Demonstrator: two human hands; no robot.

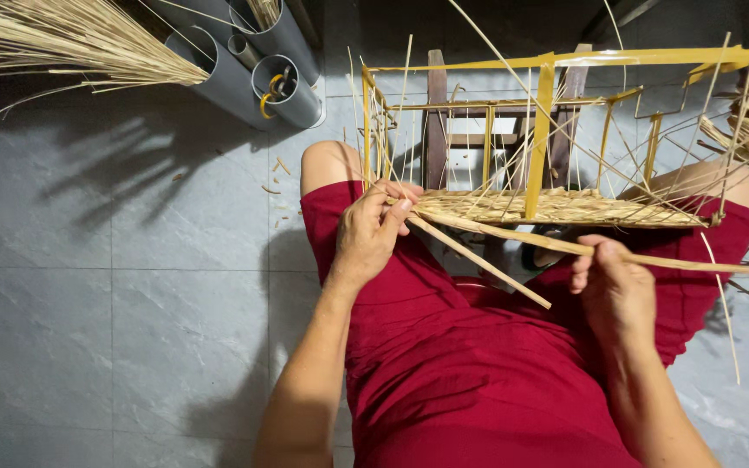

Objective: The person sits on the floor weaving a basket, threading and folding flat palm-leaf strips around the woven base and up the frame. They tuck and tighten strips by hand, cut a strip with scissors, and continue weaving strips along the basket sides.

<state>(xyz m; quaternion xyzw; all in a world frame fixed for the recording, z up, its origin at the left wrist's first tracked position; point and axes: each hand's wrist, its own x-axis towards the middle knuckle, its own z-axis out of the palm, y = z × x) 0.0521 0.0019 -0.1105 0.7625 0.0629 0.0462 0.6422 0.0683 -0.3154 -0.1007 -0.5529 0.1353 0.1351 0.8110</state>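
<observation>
The left hand [367, 232] pinches the weave [556, 208] at the frame [541, 130] bottom's left end; the right hand [613, 286] is clamped on a strand [513, 232]. Strands look light, springy and brittle; best gripped near the weave.

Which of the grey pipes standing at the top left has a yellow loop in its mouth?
The grey pipe nearest the knee: a yellow loop sits in its mouth; the others lack one.

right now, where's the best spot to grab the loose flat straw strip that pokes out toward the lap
Probably at its free lower end, coming from below between the knees. The loose flat straw strip runs diagonally from the woven straw band on the yellow frame and hangs unsupported over the red shorts. The right hand holds another strand; the left hand pinches the weave's edge.
</observation>
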